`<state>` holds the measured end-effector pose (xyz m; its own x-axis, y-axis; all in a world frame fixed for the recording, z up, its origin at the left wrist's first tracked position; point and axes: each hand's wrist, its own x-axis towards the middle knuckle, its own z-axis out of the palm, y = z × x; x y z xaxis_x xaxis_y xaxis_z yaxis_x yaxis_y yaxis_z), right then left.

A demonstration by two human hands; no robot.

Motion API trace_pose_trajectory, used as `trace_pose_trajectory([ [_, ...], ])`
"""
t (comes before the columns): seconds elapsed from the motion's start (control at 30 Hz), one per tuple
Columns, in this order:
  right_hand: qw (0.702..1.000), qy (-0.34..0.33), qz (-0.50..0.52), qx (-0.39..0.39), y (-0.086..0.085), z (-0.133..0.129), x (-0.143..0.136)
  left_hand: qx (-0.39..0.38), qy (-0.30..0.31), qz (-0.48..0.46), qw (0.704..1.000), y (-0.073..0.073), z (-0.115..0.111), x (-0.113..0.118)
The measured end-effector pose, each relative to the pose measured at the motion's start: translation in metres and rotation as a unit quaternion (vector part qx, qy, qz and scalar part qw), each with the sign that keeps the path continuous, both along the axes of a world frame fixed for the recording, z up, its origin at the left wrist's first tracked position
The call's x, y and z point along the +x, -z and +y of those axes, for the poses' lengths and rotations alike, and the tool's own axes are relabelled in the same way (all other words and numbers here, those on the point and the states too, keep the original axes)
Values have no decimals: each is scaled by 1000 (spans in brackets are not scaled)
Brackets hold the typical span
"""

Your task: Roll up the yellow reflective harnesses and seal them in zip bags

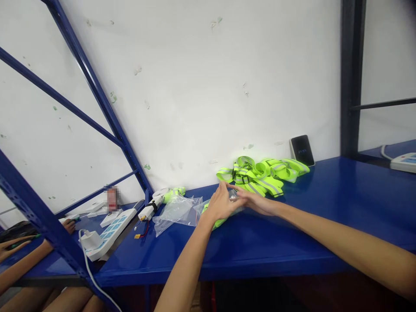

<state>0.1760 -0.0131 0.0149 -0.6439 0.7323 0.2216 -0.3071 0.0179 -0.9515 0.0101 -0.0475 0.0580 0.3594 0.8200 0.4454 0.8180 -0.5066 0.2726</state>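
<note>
My left hand [222,203] and my right hand [256,202] meet over the blue tabletop, fingers bent and almost touching. Between them shows a bit of crinkled clear plastic bag [233,196], which both seem to grip; the fingertips are partly hidden. A folded neon-yellow reflective strap [219,222] peeks out below my left hand, apparently inside the plastic. Just behind my hands lies a tangled pile of neon-yellow reflective straps [260,173] with grey stripes and black buckles. Left of my left hand, an open clear plastic bag [178,211] lies flat.
A white battery pack [151,209] with a yellow plug sits at the left, near another neon bundle [174,194]. A phone [302,150] leans on the wall. Blue shelf posts [97,97] and a power strip [112,234] stand left, beside another person's hands [69,225].
</note>
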Motion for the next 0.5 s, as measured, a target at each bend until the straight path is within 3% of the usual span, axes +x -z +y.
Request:
trace_pose_trajectory([
  [0.1,997,56,-51,-18,6,7,-4,19,-25,-39,999,0,10,-1],
  [0.2,997,54,-57,-17,11,12,-4,43,-83,-64,994,0,21,-2],
  [0.27,995,65,-77,5,13,15,-2,8,-108,-57,993,-2,27,-6],
  [0.37,988,77,-118,62,14,16,1,-103,-131,22,986,-3,31,-17],
  [0.5,973,95,-140,155,20,18,-2,-158,-84,98,979,5,32,-24],
])
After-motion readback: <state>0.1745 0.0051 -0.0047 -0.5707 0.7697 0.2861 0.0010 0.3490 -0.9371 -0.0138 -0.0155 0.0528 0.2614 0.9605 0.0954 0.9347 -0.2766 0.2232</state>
